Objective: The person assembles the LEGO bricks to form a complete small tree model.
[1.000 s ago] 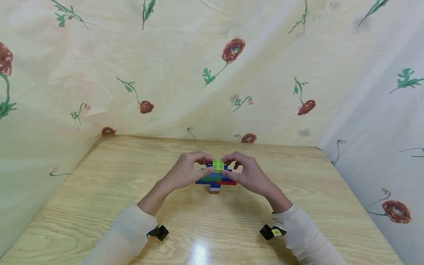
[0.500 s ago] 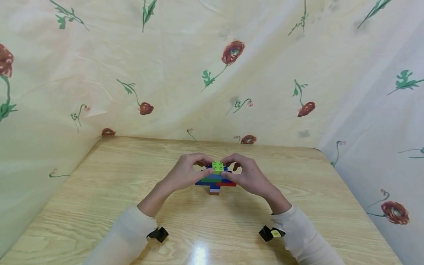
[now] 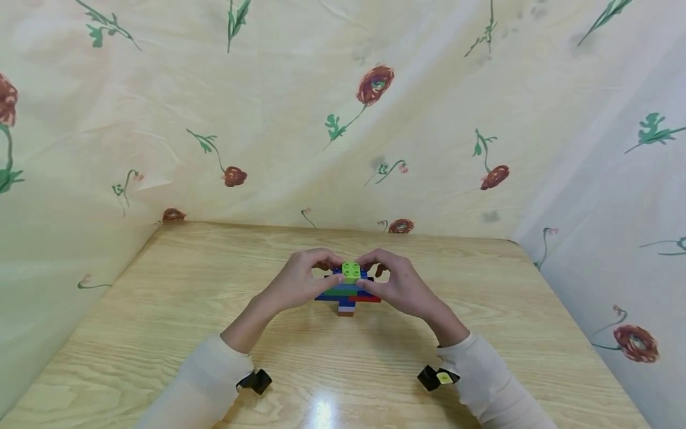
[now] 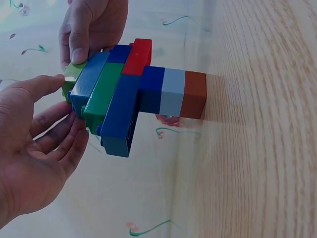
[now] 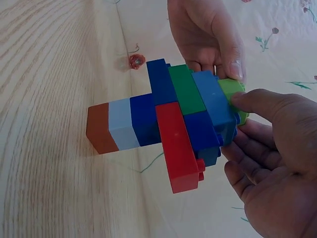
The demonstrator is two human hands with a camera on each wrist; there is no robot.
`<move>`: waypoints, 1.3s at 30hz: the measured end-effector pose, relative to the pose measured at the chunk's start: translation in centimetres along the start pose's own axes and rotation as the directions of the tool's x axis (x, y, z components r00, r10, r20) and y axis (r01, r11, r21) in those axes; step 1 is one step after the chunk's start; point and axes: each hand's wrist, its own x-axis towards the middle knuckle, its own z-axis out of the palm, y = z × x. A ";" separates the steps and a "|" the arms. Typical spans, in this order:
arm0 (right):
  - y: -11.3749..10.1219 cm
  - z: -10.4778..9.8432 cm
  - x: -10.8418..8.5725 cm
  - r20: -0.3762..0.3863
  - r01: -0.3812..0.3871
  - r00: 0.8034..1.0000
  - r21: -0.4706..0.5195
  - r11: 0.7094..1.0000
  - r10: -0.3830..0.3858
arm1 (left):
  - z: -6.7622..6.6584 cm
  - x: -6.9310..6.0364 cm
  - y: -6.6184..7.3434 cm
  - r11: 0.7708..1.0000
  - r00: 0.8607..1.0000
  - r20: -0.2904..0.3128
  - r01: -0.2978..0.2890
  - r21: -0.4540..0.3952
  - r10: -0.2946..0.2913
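A toy brick tree stands upright on the table, its narrow trunk of orange-brown (image 4: 194, 95), pale (image 4: 173, 92) and blue bricks under wider layers. Those layers hold a red brick (image 5: 177, 148), a green brick (image 5: 186, 89) and several blue ones. On top sits a lime-green brick (image 3: 351, 271) with studs. My left hand (image 3: 297, 279) pinches its left side between thumb and fingers. From the right, my right hand (image 3: 399, 282) pinches the same brick. In the wrist views, the lower fingers of both hands curl beside the upper layers; some fingertips are hidden behind the bricks.
The wooden table (image 3: 203, 280) reaches back to a flower-patterned cloth (image 3: 268, 119) that hangs behind it and along both sides. Black wrist devices (image 3: 256, 381) are strapped over the white sleeves (image 3: 198, 381).
Hardly anything differs. Both hands keep their hold on the lime-green brick, and the whole head view has shifted very slightly.
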 end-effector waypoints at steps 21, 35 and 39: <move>0.6 0.5 -0.5 -0.056 0.003 0.998 0.002 1.000 -0.003 | 0.1 0.1 0.0 1.000 1.000 0.006 -0.017 0.020 0.017; 1.5 0.8 -0.6 -0.127 -0.004 0.992 0.022 1.000 0.007 | 0.6 0.6 -0.8 0.998 0.990 -0.132 0.055 -0.009 -0.056; 2.0 1.2 -0.4 -0.143 -0.017 0.989 0.037 0.999 0.022 | 0.6 0.6 -1.2 1.000 0.984 -0.180 0.003 0.003 -0.002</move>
